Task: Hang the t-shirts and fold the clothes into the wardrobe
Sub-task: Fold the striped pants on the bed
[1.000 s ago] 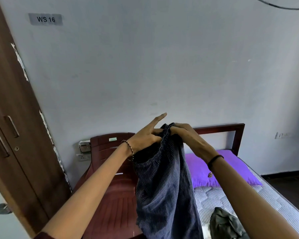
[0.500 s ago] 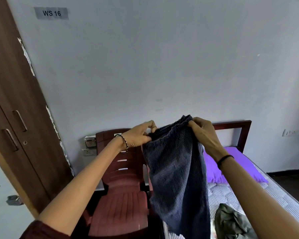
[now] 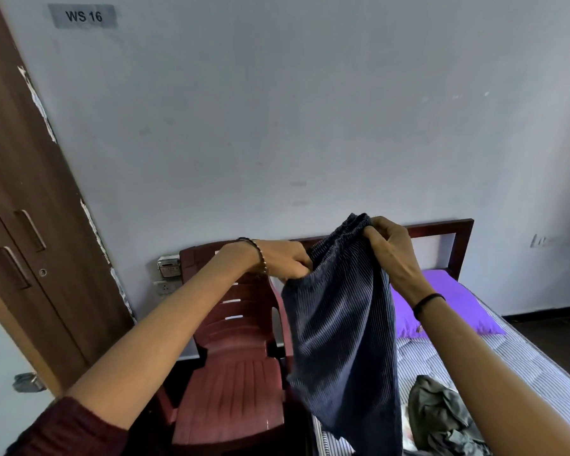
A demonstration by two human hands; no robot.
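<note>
A dark blue striped garment point(image 3: 343, 330) with an elastic waistband hangs in the air in front of me, over the gap between chair and bed. My left hand point(image 3: 285, 260) grips the waistband's left side. My right hand point(image 3: 389, 245) pinches the waistband's higher right side. The cloth's lower end runs out of the frame. A crumpled grey-green garment point(image 3: 441, 416) lies on the bed at the lower right. The brown wardrobe point(image 3: 23, 225) stands at the left with its doors closed.
A dark red plastic chair point(image 3: 234, 373) stands between wardrobe and bed, under my left arm. The bed point(image 3: 524, 366) has a striped sheet, a purple pillow point(image 3: 448, 301) and a wooden headboard point(image 3: 441, 228). A socket point(image 3: 165, 286) sits on the wall.
My hands have moved apart along the waistband, spreading it. The left index finger, earlier pointing out, now curls on the cloth. The left hand sits lower than the right.
</note>
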